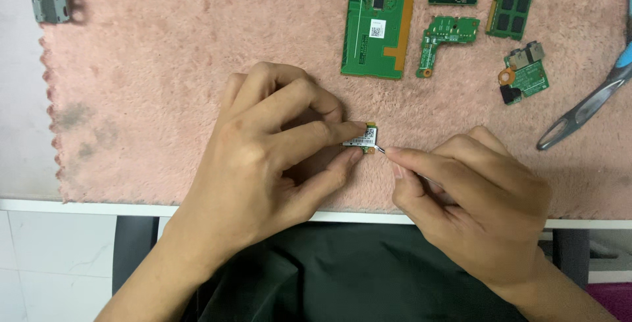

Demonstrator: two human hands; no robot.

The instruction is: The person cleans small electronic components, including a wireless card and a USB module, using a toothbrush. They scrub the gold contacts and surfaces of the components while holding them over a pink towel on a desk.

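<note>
Left hand [276, 157] pinches a small card module [361, 140] between thumb and index finger, held just above the pink mat [164, 98]. Right hand [471, 194] grips a thin metal tool [382, 149], tip touching the module's right edge. Hands close, not touching. Beyond them: long green board [378, 19], L-shaped board [444, 39], memory stick [513, 0]. Grey-blue pliers [589, 105] lie right of the right hand.

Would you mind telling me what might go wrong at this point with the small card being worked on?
1. The left hand pinches the small card only at its edge with fingertips, so it may slip onto the pink mat.
2. The thin metal tool in the right hand touches the card's corner; a slip might scratch it or jab a fingertip.
3. The long green board lies close above and could get knocked.
</note>
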